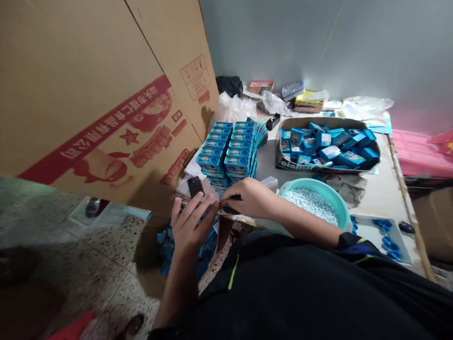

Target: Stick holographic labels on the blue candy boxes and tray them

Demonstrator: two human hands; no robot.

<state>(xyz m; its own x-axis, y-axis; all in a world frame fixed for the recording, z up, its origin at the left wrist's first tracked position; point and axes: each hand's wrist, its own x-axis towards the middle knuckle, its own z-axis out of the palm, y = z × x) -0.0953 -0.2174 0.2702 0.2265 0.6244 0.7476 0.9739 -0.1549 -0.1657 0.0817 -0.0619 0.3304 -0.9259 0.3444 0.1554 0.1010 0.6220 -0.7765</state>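
My left hand (193, 224) is at the table's front edge, fingers stretched out and apart. Its thumb side meets the fingertips of my right hand (249, 200). The right fingers are pinched together over something small and dark that I cannot make out. Just past my left fingertips lies a flat black object (195, 186), like a phone, on whitish sheets. Directly beyond my hands stand two tall stacks of blue printed boxes (239, 160), with a fanned row of flat blue cartons (261, 133) behind. Right of my right wrist is a turquoise basin (345, 200) holding small white pellets.
A cut-down carton (288, 164) of loose blue boxes stands behind the basin. A white tray (405, 243) holds blue round pieces. On the left rises a large cardboard box (106, 85). Below, an open carton (150, 262) contains blue items. Plastic bags (231, 107) lie at the back.
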